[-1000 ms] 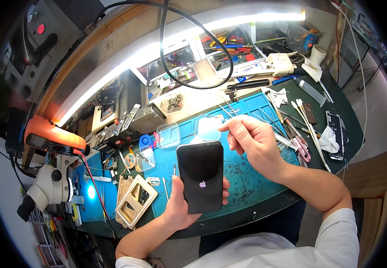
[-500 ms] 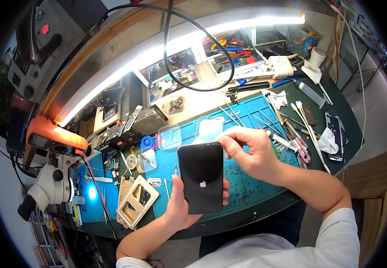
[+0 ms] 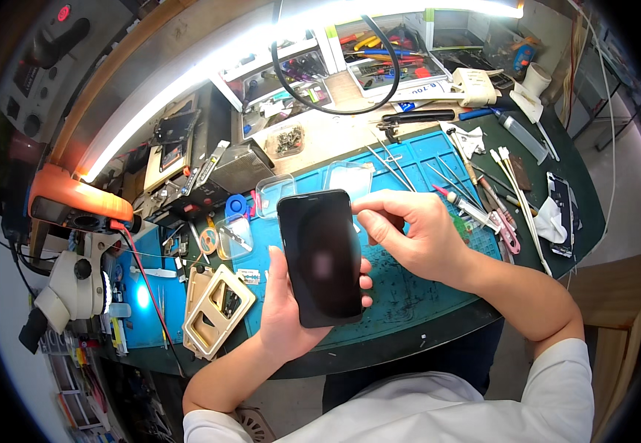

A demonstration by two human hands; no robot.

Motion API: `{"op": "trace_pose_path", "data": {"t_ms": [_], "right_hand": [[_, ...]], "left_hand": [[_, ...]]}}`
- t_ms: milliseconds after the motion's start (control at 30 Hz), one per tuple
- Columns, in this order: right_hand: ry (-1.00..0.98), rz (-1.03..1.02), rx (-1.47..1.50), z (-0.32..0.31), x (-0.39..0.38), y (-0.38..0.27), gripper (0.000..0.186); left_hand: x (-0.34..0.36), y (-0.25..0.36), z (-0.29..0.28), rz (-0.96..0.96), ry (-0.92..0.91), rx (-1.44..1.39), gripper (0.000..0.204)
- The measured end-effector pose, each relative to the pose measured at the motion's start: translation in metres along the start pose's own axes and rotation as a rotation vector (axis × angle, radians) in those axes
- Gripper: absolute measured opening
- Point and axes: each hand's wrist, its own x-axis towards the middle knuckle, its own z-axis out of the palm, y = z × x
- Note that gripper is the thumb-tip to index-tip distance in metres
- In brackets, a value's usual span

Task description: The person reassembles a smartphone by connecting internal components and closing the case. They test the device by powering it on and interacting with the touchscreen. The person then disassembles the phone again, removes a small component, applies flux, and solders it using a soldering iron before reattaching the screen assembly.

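A black smartphone [image 3: 320,284] rests in my left hand [image 3: 287,317], thumb along its left edge and fingertips wrapped around the right edge. Its screen faces up and is dark, with a faint pale smudge in the middle. Just beside the phone's upper right edge, my right hand [image 3: 416,236] is closed, with thumb and forefinger drawn together. Whatever lies between those fingertips is too small to make out. A blue work mat [image 3: 409,295] spreads beneath both hands.
Tweezers [image 3: 393,168], a syringe [image 3: 468,209] and cotton swabs [image 3: 521,199] lie to the right. Clear plastic boxes [image 3: 350,177] stand behind the phone. A beige phone-shaped frame [image 3: 220,310], a microscope [image 3: 76,288] and an orange meter [image 3: 76,198] are at the left. A black cable loop [image 3: 390,88] hangs overhead.
The phone's screen has lost its bright logo and become dark. My right fingertips have moved from the phone's top corner to beside its right edge. The whole view has shifted slightly.
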Motion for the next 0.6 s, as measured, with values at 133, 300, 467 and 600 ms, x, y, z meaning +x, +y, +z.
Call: {"op": "trace_pose_path", "data": {"t_ms": [133, 300, 467, 600], "right_hand": [[-0.015, -0.029, -0.014, 0.0005, -0.0006, 0.0003, 0.018], [0.0, -0.039, -0.001, 0.0017, 0.0001, 0.0004, 0.018], [0.021, -0.067, 0.02, 0.005, 0.0001, 0.0047, 0.018], [0.024, -0.049, 0.024, 0.0053, 0.0, 0.0039, 0.02]], "left_hand": [[0.0006, 0.0004, 0.0013, 0.008, -0.021, 0.01, 0.087], [0.0006, -0.0001, 0.0002, 0.007, -0.022, 0.02, 0.088], [-0.0002, 0.0005, -0.0004, 0.004, -0.032, 0.013, 0.088], [0.0012, 0.0019, 0.0009, -0.014, 0.001, 0.046, 0.087]]}}
